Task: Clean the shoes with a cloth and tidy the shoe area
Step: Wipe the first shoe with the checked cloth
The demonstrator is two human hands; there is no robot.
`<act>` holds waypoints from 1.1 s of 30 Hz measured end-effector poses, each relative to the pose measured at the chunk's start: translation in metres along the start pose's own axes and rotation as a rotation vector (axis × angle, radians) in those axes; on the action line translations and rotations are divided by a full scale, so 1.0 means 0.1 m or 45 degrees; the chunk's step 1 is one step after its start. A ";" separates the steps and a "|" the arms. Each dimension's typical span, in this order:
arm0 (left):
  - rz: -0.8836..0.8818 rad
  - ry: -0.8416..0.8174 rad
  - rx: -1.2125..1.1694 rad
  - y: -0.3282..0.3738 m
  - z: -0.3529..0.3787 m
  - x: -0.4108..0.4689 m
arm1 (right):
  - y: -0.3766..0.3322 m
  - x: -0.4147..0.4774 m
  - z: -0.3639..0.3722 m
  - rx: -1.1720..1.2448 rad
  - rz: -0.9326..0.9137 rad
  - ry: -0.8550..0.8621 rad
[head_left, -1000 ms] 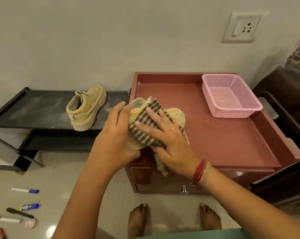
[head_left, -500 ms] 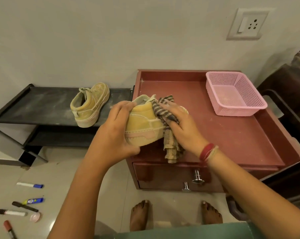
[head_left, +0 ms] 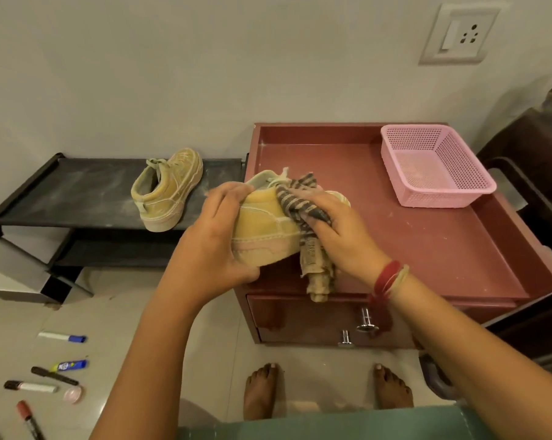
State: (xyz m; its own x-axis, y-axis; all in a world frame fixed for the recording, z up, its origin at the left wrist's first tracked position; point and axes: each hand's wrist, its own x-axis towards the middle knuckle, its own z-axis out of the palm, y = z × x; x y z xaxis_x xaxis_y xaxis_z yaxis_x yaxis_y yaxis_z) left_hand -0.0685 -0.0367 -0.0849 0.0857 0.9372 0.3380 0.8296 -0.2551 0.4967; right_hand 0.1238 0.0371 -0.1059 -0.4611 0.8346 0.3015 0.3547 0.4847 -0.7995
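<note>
Over the cabinet (head_left: 427, 249) front, my left hand (head_left: 211, 246) grips the shoe (head_left: 265, 230) by its heel; my right hand (head_left: 344, 239) clutches the cloth (head_left: 300, 204) against its side. I judge hard wiping could wrench it floorward.

Dusty yellow shoe (head_left: 268, 230) with a pale pink sole. Second shoe (head_left: 170, 192) just the same yellow. Cloth (head_left: 300, 206) striped brown and cream. Pink basket (head_left: 433, 198) full of tiny holes. Dark red tabletop (head_left: 427, 249). Black shoe rack (head_left: 78, 192) with grey dusty smears. Red band (head_left: 386, 277) on the wrist.
</note>
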 end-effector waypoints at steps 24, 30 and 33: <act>-0.094 0.043 -0.151 -0.06 0.04 0.03 | 0.23 -0.14 -0.20 -0.415 -0.001 -0.048; -0.109 0.053 -0.169 -0.05 0.05 0.03 | 0.17 -0.27 -0.15 -0.308 -0.096 -0.227; -0.123 0.060 -0.157 -0.02 0.07 0.02 | 0.23 -0.22 -0.28 -0.321 0.047 -0.073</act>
State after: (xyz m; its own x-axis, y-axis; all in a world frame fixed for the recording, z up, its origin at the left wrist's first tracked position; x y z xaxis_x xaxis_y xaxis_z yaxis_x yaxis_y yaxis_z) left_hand -0.0662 -0.0322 -0.0904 -0.0195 0.9473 0.3198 0.7587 -0.1942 0.6218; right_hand 0.1642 0.0371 -0.1162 -0.4869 0.8402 0.2386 0.5602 0.5100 -0.6527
